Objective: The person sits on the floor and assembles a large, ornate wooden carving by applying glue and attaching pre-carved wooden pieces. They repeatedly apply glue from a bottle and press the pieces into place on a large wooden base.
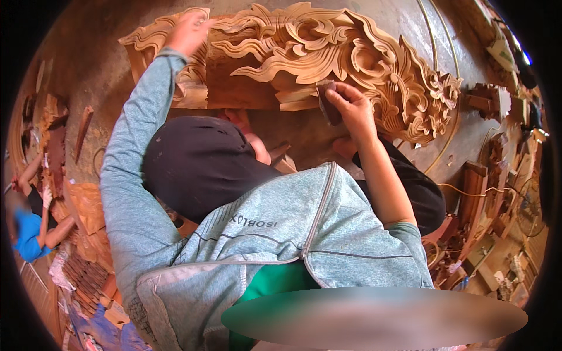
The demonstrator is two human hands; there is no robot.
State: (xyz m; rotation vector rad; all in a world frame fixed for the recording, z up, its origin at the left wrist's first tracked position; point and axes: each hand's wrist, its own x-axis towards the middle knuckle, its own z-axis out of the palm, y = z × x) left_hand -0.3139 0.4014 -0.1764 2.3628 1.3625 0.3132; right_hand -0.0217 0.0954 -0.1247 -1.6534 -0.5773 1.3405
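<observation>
A large carved wooden panel (293,44) with leafy scrolls and flame-like curls lies in front of me, across the far side of the view. My right hand (355,108) pinches a dark brown, flat piece of sandpaper (329,105) between thumb and fingers, at the near edge of the carving. Over the panel's left end is my left hand (188,32), its fingers smeared by motion. Whether it holds anything cannot be made out. Between the carved left end and the main scrollwork, the panel has a plain recessed stretch (234,79).
Wood pieces (474,181) and offcuts are heaped along the right. To the left, a person in blue (32,234) sits near stacked wood strips (88,275). A yellowish cable (448,143) runs over the floor right of the panel. My bent knees (205,161) are close to its near side.
</observation>
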